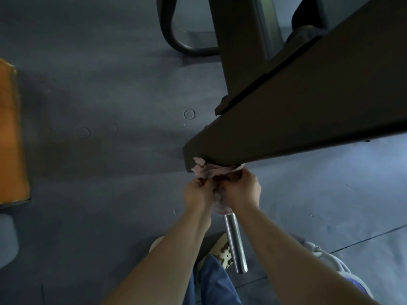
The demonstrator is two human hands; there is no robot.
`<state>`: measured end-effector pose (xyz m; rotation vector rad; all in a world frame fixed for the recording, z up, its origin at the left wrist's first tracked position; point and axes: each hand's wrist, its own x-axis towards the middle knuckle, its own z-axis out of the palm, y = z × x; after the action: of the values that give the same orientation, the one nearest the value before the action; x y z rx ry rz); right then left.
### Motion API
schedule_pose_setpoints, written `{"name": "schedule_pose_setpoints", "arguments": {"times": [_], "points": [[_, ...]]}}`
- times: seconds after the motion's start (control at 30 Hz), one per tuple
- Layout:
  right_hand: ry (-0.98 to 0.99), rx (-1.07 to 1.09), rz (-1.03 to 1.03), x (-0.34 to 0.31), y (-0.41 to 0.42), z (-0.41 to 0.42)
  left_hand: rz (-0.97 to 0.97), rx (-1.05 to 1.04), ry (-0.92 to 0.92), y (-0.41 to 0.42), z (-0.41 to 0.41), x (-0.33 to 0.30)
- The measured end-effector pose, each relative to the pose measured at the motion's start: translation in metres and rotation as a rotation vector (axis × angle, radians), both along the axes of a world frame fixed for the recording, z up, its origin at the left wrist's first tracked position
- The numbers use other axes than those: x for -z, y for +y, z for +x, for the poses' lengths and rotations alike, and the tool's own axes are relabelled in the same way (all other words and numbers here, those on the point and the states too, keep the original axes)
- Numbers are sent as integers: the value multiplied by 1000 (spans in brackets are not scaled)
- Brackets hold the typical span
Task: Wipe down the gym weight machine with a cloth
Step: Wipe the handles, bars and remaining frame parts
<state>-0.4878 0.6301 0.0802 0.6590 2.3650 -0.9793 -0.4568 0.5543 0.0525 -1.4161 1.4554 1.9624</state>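
A dark arm of the weight machine [286,119] slants from the upper right down to the middle of the view. From its lower end a shiny steel peg [235,243] sticks out toward me. A pale pink cloth [206,169] is bunched around the peg's base, just under the arm's end. My left hand [198,192] grips the cloth from the left. My right hand [242,190] grips it from the right. Both hands have fingers curled round the cloth and peg, touching each other.
The floor is grey rubber matting [110,95]. An orange padded block [12,137] lies at the left edge. The machine's upright post [237,40] and a curved dark frame tube [174,29] stand at the top. My shoes [224,249] and a white sneaker [334,267] are below.
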Motion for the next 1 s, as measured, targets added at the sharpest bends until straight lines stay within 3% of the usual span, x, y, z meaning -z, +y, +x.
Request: {"name": "schedule_pose_setpoints", "arguments": {"times": [0.2,0.43,0.63,0.77,1.0], "points": [[-52,62,-105,-57,-9,22,58,98,7,-17,15,-59],[-19,45,-261,-192,-22,55,45,192,53,-48,45,-199],[148,0,-293,-316,-23,67,38,248,269,-50,50,-332],[279,31,-346,-381,0,68,1,246,352,-29,48,-389],[431,35,-454,-442,76,61,51,161,517,50,42,-463]]}}
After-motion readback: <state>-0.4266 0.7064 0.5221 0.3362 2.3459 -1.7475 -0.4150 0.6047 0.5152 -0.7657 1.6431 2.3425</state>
